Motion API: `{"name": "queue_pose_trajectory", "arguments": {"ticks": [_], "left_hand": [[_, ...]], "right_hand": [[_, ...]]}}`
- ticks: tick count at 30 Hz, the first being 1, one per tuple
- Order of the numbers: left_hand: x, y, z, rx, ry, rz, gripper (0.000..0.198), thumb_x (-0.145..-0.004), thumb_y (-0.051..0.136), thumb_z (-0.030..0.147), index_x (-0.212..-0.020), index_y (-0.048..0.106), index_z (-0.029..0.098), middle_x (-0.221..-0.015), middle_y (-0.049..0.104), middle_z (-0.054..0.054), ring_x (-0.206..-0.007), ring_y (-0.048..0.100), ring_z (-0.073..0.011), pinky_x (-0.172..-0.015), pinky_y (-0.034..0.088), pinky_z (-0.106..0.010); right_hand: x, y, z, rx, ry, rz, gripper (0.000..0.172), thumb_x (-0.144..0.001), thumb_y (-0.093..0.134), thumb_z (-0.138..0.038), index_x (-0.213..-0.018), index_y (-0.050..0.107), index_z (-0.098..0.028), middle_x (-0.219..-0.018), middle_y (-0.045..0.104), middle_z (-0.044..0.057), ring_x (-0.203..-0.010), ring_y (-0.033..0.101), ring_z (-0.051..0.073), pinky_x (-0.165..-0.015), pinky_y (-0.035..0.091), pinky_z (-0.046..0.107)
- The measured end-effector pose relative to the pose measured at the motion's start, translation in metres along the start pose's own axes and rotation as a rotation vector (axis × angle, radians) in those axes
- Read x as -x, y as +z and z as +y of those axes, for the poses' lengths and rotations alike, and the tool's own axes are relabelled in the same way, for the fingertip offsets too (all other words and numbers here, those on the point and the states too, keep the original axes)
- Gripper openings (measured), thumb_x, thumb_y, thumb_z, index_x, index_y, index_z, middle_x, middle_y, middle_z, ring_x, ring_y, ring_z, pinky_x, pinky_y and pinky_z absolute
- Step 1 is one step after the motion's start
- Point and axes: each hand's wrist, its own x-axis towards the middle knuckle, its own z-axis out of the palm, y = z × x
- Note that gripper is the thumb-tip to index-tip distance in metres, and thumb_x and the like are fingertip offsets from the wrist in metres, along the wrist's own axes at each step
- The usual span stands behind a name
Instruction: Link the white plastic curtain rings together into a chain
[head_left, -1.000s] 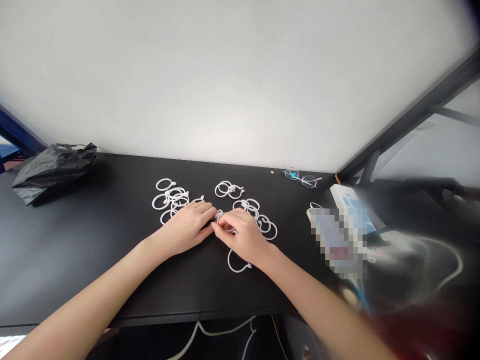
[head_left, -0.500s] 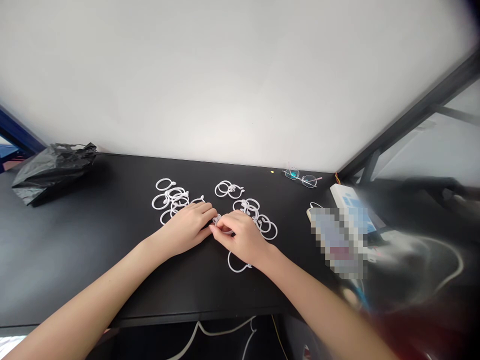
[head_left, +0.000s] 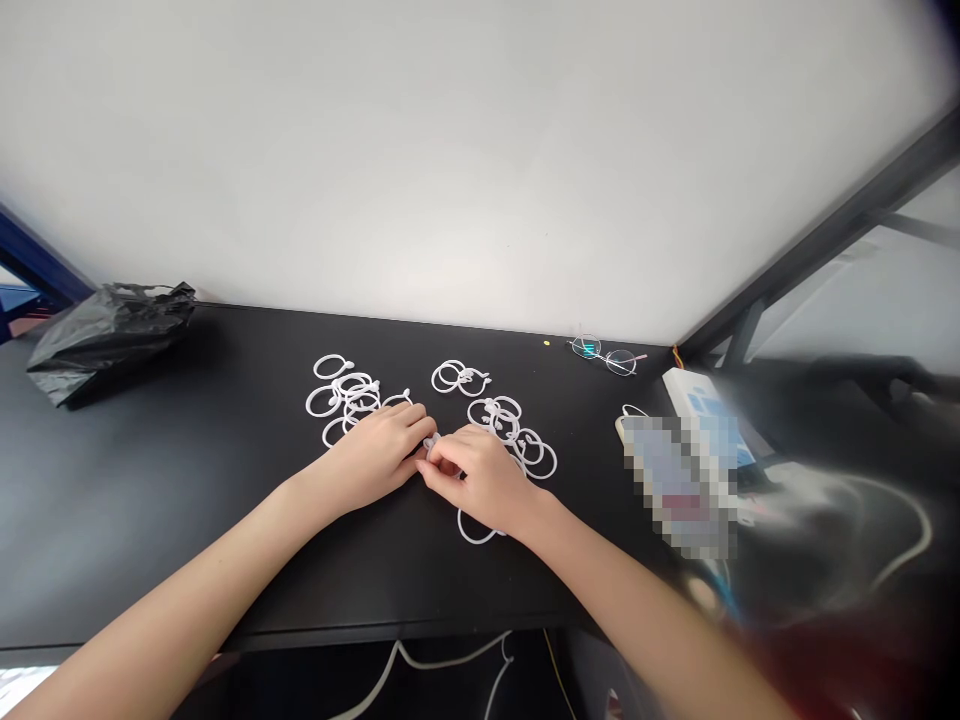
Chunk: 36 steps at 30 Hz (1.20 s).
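My left hand and my right hand meet at the middle of the black table. Between their fingertips is a white plastic curtain ring, pinched from both sides; most of it is covered by the fingers. Loose white rings with small knobs lie around: a cluster beyond my left hand, a small group farther back, and an overlapping pile by my right hand. One more ring is partly hidden under my right wrist.
A crumpled black plastic bag lies at the far left of the table. Eyeglasses rest near the wall. On the right are a blurred-out phone, a white box and cables. The front edge runs below my forearms.
My right fingers have shifted slightly, and less of the held ring shows beneath them. Both hands stay together in nearly the same place; the loose rings lie as before.
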Motion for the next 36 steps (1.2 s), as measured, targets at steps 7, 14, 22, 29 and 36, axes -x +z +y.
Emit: {"name": "queue_pose_trajectory", "arguments": {"ticks": [7,14,22,29,36], "left_hand": [[-0.0002,0.0001,0.0,-0.015,0.003,-0.004,0.018,-0.082,0.041,0.007,-0.087,0.056,0.017,-0.086,0.055,-0.005,-0.077,0.053,-0.0197,-0.068,0.043,-0.033],[0.0004,0.0001,-0.0001,-0.026,0.009,-0.008,0.018,-0.082,0.041,0.007,-0.086,0.056,0.017,-0.084,0.055,-0.005,-0.076,0.052,-0.0198,-0.068,0.042,-0.033],[0.0008,0.0012,-0.0005,-0.028,0.002,-0.005,0.016,-0.083,0.042,0.009,-0.088,0.056,0.017,-0.084,0.057,-0.005,-0.077,0.053,-0.02,-0.069,0.043,-0.034],[0.0008,0.0011,0.0003,-0.047,0.005,-0.006,0.016,-0.086,0.041,0.011,-0.089,0.056,0.016,-0.084,0.059,-0.005,-0.076,0.053,-0.0203,-0.07,0.044,-0.034],[0.0003,0.0004,0.0009,-0.054,0.015,0.001,0.017,-0.086,0.041,0.01,-0.09,0.055,0.017,-0.084,0.059,-0.005,-0.077,0.054,-0.0207,-0.068,0.043,-0.033]], "right_hand": [[0.0011,0.0016,0.0017,0.03,-0.017,-0.02,0.03,-0.088,0.056,-0.017,-0.06,0.044,-0.019,-0.055,0.055,-0.004,-0.054,0.048,0.01,-0.067,0.041,0.024],[0.0015,0.0017,0.0023,0.036,-0.021,-0.02,0.029,-0.088,0.056,-0.017,-0.061,0.047,-0.019,-0.056,0.056,-0.004,-0.055,0.048,0.011,-0.065,0.04,0.024],[0.0025,0.0027,0.0024,0.041,-0.006,-0.058,0.027,-0.088,0.057,-0.017,-0.062,0.048,-0.019,-0.055,0.055,-0.004,-0.055,0.048,0.011,-0.066,0.04,0.024],[0.0022,0.002,0.0014,0.054,-0.002,-0.08,0.026,-0.088,0.058,-0.017,-0.063,0.049,-0.019,-0.057,0.055,-0.003,-0.057,0.049,0.011,-0.066,0.04,0.023],[0.002,0.001,0.0006,0.048,0.001,-0.089,0.027,-0.088,0.058,-0.017,-0.063,0.048,-0.019,-0.057,0.056,-0.004,-0.057,0.049,0.011,-0.068,0.041,0.024]]}}
